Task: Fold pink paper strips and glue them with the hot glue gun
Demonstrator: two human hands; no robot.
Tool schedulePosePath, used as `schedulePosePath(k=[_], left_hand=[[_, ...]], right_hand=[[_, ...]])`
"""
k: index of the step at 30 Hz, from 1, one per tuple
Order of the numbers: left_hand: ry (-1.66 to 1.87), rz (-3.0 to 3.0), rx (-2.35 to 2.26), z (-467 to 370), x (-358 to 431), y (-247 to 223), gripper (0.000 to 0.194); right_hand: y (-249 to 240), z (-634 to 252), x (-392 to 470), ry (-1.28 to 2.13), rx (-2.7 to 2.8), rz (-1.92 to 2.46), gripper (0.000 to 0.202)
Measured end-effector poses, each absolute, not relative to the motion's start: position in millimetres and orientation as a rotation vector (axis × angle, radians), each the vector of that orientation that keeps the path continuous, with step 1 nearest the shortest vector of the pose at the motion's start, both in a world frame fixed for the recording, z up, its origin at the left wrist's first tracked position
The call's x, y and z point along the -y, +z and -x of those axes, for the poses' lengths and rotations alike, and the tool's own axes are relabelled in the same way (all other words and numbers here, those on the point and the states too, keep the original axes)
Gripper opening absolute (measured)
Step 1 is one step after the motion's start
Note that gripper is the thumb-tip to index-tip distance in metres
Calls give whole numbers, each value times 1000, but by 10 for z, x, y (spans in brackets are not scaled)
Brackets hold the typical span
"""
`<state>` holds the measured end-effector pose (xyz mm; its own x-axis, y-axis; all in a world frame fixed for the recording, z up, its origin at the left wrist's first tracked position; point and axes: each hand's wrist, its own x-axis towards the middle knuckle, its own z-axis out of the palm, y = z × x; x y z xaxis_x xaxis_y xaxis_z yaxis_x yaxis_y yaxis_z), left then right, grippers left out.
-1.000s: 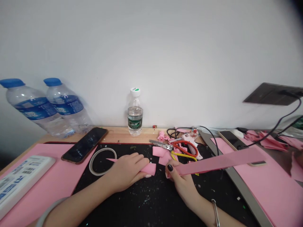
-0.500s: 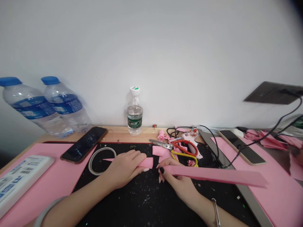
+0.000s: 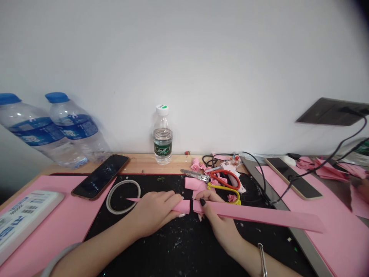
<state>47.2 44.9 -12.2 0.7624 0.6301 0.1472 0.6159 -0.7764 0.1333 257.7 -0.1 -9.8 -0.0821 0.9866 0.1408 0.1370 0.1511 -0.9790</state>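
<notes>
So a bit of paper handling is being done over the black mat (image 3: 173, 254), front and centre. A short pink piece (image 3: 183, 207) is being gripped under the curled left hand (image 3: 158, 211), with a pointed pink tip (image 3: 132, 199) poking out the other side — can't tell if it's the same paper. A long pink strip (image 3: 265, 216), looking folded, is being pinched near its end between thumb and fingers of the right hand (image 3: 221, 227), its far end trailing off to the right. The two ends are being held just apart, facing each other, so the step in hand is probably a lining-up of edges. What's being called for next, at a guess, is a steady pinch and a careful match, without creasing anything.

Container check: the green-label bottle (image 3: 163, 148) is being kept capped and upright by the wall, apparently part-filled with clear liquid. Two big blue-capped bottles (image 3: 76, 126) are being propped at a tilt on the left — how full they are isn't being shown clearly.
</notes>
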Motion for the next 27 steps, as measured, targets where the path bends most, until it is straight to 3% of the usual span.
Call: schedulePosePath(k=[7,27], left_hand=[[328,-2892,-1031,-525,-400,-86,19],[306,-2903,-970,-567,-355,-81,25]], right_hand=[[-93,-2536,11,1137,1431,1119,7],[-136,-2519,24,1197,1354,1108,12]])
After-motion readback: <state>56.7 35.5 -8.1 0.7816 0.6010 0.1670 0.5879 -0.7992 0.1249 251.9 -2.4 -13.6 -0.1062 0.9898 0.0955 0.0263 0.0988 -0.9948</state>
